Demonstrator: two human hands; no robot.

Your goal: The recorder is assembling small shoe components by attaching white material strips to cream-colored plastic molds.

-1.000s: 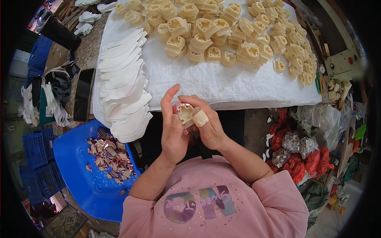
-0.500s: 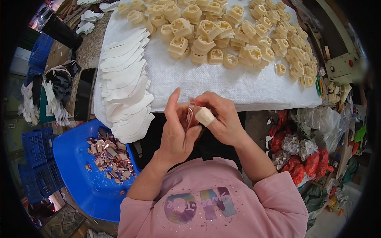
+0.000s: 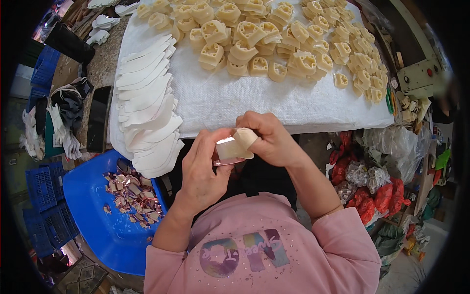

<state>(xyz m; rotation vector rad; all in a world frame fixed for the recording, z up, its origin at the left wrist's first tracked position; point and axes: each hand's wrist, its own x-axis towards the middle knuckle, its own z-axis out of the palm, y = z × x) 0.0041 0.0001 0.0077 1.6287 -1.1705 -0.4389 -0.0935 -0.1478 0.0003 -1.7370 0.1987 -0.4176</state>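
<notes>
Both my hands are together just off the near edge of a white-covered table (image 3: pixel 210 93). My left hand (image 3: pixel 199 176) is closed on a small curved piece (image 3: pixel 228 153) with a pale, glossy face and a shiny pink edge. My right hand (image 3: pixel 274 144) pinches the same piece at its right side, its curled fingers partly hiding it. A beige finger cover (image 3: pixel 246 137) wraps the right thumb. Overlapping white curved strips (image 3: pixel 147 110) lie in a row on the table, to the left. Farther back, many cream-coloured hollow shaped pieces (image 3: pixel 249 34) are heaped.
A blue tub (image 3: pixel 90 223) at lower left holds shiny pink-and-tan pieces (image 3: pixel 134 193). A dark phone (image 3: pixel 99 117) and white gloves (image 3: pixel 61 127) lie left of the table. Red and clear plastic bags (image 3: pixel 377 196) are piled at right, below a machine part (image 3: pixel 416 78).
The piece has turned from edge-on so its pale face shows. My left hand has shifted slightly left and down, its fingers closing round it. The view has moved slightly.
</notes>
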